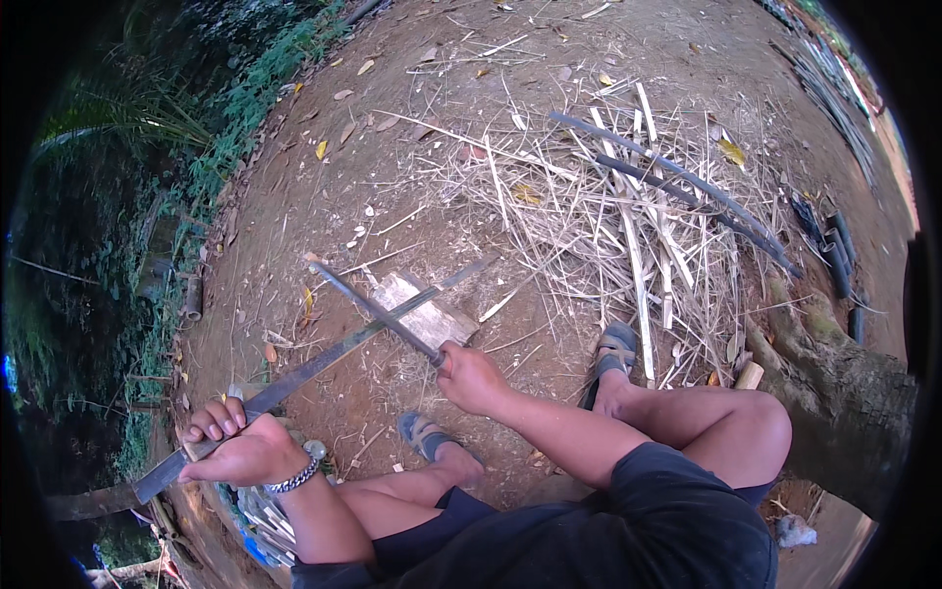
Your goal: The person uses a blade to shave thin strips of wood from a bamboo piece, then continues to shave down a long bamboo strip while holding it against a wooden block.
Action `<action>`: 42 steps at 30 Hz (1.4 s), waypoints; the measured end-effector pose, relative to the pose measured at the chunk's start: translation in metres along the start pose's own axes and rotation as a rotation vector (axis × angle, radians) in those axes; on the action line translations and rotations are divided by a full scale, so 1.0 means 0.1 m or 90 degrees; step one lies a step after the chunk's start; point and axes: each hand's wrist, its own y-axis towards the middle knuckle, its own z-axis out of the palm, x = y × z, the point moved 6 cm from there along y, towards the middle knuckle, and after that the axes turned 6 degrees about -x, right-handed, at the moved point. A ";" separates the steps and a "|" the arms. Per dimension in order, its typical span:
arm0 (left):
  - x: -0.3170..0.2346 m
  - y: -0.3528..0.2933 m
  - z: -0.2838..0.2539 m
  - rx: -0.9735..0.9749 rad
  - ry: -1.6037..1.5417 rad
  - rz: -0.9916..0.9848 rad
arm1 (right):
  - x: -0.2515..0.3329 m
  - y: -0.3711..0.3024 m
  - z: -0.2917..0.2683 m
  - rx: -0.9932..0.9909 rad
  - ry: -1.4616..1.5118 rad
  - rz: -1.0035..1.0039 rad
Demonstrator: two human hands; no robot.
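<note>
A long, flat, grey-green bamboo slat [319, 365] runs slantwise from the lower left toward the middle. My left hand [238, 447] grips it near its lower end, fingers curled over the top edge, with a bracelet at the wrist. My right hand [471, 378] is closed in a fist round the near end of a long, narrow dark blade [365, 302], like a machete seen edge-on. This blade crosses over the slat and points up to the left; its grip is hidden in the fist. Below the crossing lies a pale wooden block [432, 316] on the ground.
A heap of shavings [559, 221] lies ahead to the right, with pale split strips [628, 245] and dark bamboo lengths [706, 201] on it. A thick tree root [834, 422] stands at right. Green plants [157, 226] edge the left. My sandalled feet [616, 344] flank the block.
</note>
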 end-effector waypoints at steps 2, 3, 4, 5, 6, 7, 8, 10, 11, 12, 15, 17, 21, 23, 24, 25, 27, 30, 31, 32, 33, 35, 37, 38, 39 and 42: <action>-0.07 -0.03 -0.05 -0.041 0.016 0.010 | 0.26 -0.08 0.03 0.012 -0.022 -0.072; -0.09 -0.04 -0.06 -0.056 0.022 0.017 | 0.14 -0.05 0.07 0.010 -0.057 -0.045; -0.10 -0.05 -0.07 -0.070 0.026 0.020 | -0.12 0.04 0.13 0.004 -0.092 -0.015; -0.12 -0.04 -0.07 -0.098 0.045 0.025 | -0.43 0.14 0.19 -0.002 -0.126 0.012; -0.14 -0.02 -0.06 -0.126 0.063 0.030 | -0.98 0.28 0.22 -0.035 -0.126 0.118; -0.14 -0.03 -0.05 -0.155 0.077 0.030 | -1.58 0.38 0.16 -0.073 -0.127 0.226; -0.19 0.04 -0.08 -0.178 0.097 0.039 | -1.97 0.41 0.06 -0.086 -0.116 0.354; -0.15 0.21 -0.02 -0.162 0.078 0.019 | -2.88 0.43 -0.28 -0.145 -0.196 0.367; -0.35 0.33 -0.18 -0.168 0.096 0.041 | -2.62 0.40 -0.23 -0.145 -0.142 0.363; -0.52 0.48 -0.32 -0.155 0.073 0.032 | -2.37 0.33 -0.21 -0.145 -0.088 0.361; -0.76 0.64 -0.47 -0.211 0.035 0.015 | -1.96 0.32 -0.18 -0.143 0.365 0.364; -0.77 0.69 -0.58 -0.242 0.033 -0.038 | -1.49 0.44 -0.19 -0.174 0.676 0.336; -1.01 0.57 -0.70 -0.393 0.083 -0.094 | -0.35 0.46 -0.56 -0.268 0.987 0.248; -1.00 0.46 -0.76 -0.443 0.088 -0.143 | -0.08 0.46 -0.84 -0.326 1.033 0.175; -0.99 0.43 -0.87 -0.459 0.082 -0.167 | -0.01 0.46 -0.92 -0.345 1.035 0.142; -0.93 0.38 -0.98 -0.475 0.074 -0.197 | 0.01 0.48 -1.03 -0.369 1.034 0.105; -0.92 0.30 -1.18 -0.479 0.049 -0.220 | 0.11 0.49 -1.17 -0.390 1.033 0.057; -0.79 0.18 -1.51 -0.490 0.037 -0.271 | 0.20 0.42 -1.36 -0.415 1.023 0.025; -0.68 0.13 -1.60 -0.490 0.035 -0.287 | 0.21 0.39 -1.45 -0.427 1.013 0.008; -0.63 0.09 -1.70 -0.490 0.033 -0.297 | 0.25 0.37 -1.51 -0.433 1.005 -0.007; -0.55 0.06 -1.81 -0.491 0.031 -0.309 | 0.29 0.34 -1.58 -0.441 0.997 -0.023; -0.29 -0.04 -2.03 -0.483 0.015 -0.370 | 0.32 0.26 -1.75 -0.474 0.999 -0.063; -0.10 -0.16 -2.14 -0.491 0.016 -0.393 | 0.46 0.19 -1.88 -0.472 1.020 -0.120; -0.04 -0.08 -2.42 -0.502 -0.009 -0.385 | 0.64 0.11 -1.88 -0.465 1.041 -0.132; 0.05 -0.20 -2.37 -0.468 -0.014 -0.411 | 0.70 0.05 -1.98 -0.455 1.035 -0.157; 0.30 -0.84 -1.97 -0.350 0.008 -0.584 | 0.91 -0.12 -2.27 -0.424 1.013 -0.239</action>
